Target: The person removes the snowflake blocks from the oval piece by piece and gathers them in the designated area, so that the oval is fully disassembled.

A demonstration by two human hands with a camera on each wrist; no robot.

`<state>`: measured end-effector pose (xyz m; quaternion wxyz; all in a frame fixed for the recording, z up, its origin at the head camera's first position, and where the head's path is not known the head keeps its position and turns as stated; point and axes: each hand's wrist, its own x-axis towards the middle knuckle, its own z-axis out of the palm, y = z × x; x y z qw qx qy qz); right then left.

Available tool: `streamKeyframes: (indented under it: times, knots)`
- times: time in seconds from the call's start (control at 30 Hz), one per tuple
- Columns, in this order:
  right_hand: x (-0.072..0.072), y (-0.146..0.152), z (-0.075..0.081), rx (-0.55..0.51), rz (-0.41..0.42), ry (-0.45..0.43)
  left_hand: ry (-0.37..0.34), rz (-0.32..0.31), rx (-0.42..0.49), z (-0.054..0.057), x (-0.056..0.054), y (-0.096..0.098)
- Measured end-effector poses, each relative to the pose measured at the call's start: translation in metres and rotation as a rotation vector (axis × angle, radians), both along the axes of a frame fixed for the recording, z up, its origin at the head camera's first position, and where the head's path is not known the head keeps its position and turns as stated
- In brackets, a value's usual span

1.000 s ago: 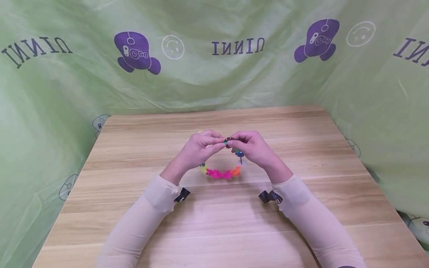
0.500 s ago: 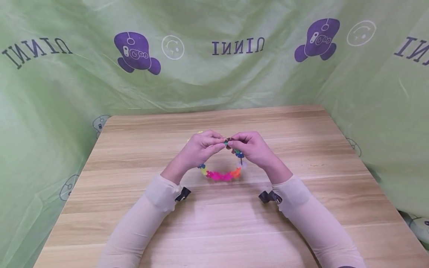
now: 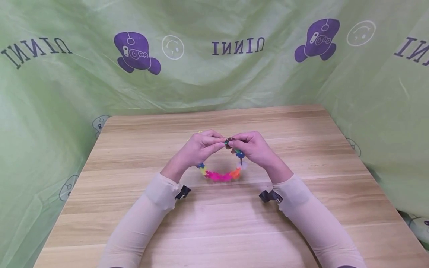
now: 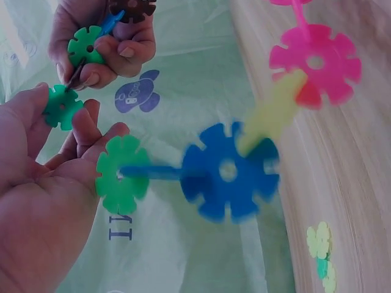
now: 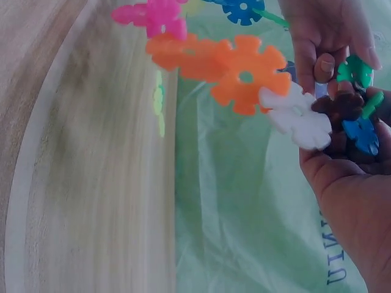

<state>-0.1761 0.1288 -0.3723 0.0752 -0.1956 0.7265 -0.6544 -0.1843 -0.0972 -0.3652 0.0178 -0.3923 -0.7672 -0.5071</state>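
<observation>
Green cloth backdrop (image 3: 214, 85): purple figures and lettering printed on it; it hangs behind and to both sides of the looped chain of flat, notched, many-coloured plastic discs (image 3: 219, 176).
Pale wood-grain tabletop (image 3: 214, 238): below the chain, reaching past it left and right.
Cream left sleeve (image 3: 134, 223): left of the chain, on the wearer's side, a small black device (image 3: 183, 192) at its cuff.
Left hand (image 3: 197, 150): at the chain's far left, thumb and fingertips drawn together, pinching a bright green round disc (image 4: 63, 107).
Yellow-and-green cluster of small flat pieces (image 4: 319, 239): on the tabletop, beyond the chain's left side.
Chain: runs blue, yellow, pink, orange, white, then blue, green and dark brown up the right; whether the pink stretch touches the tabletop, I cannot tell.
Right hand (image 3: 254, 149): at the chain's far right, thumb and fingers closed on its green-and-brown portion, fingertips just beside the left ones.
Cream right sleeve (image 3: 318, 219): right of the chain, wearer's side.
</observation>
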Motion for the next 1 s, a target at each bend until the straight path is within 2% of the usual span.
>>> streamKeyframes:
  times: [0.23, 0.5, 0.63, 0.77, 0.83, 1.0]
  knots:
    - [-0.001, 0.002, 0.002, 0.009, 0.003, -0.012, -0.012, 0.016, -0.068, 0.005, 0.001, -0.002]
    - [-0.001, 0.004, 0.002, 0.016, 0.001, -0.025, -0.021, 0.037, -0.069, 0.005, 0.001, -0.001]
    - [0.0, 0.004, 0.002, 0.005, 0.019, -0.034, -0.055, 0.075, -0.062, 0.005, -0.001, -0.005]
    - [0.001, 0.004, 0.001, 0.006, 0.034, -0.033, -0.081, 0.129, -0.063, 0.004, -0.008, -0.013]
    - [0.001, 0.005, 0.001, 0.005, 0.034, -0.033, -0.11, 0.161, -0.062, 0.001, -0.013, -0.016]
    - [0.002, 0.006, 0.003, 0.004, 0.035, -0.039, -0.274, 0.275, -0.036, -0.01, -0.026, -0.025]
